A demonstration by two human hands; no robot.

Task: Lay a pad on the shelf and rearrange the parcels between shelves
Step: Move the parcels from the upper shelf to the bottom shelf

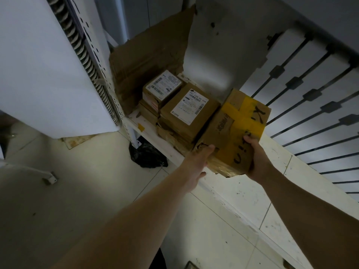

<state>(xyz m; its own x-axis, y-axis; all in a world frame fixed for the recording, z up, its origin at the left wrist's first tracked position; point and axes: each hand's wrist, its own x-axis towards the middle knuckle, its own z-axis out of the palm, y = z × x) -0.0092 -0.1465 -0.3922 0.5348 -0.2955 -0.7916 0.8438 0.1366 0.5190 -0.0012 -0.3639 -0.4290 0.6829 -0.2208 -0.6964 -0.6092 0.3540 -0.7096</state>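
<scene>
A brown cardboard parcel crossed with yellow tape and black marker writing sits at the front of the white shelf. My right hand grips its near right corner, thumb on top. My left hand presses flat against its left side. Left of it stand two stacks of brown parcels with white labels, one in the middle and one further back. A torn cardboard pad lies under them and rises against the back wall.
A white upright post with slots bounds the shelf on the left. A black plastic bag lies on the tiled floor below. A railing with dark bars runs along the right. A white panel stands at left.
</scene>
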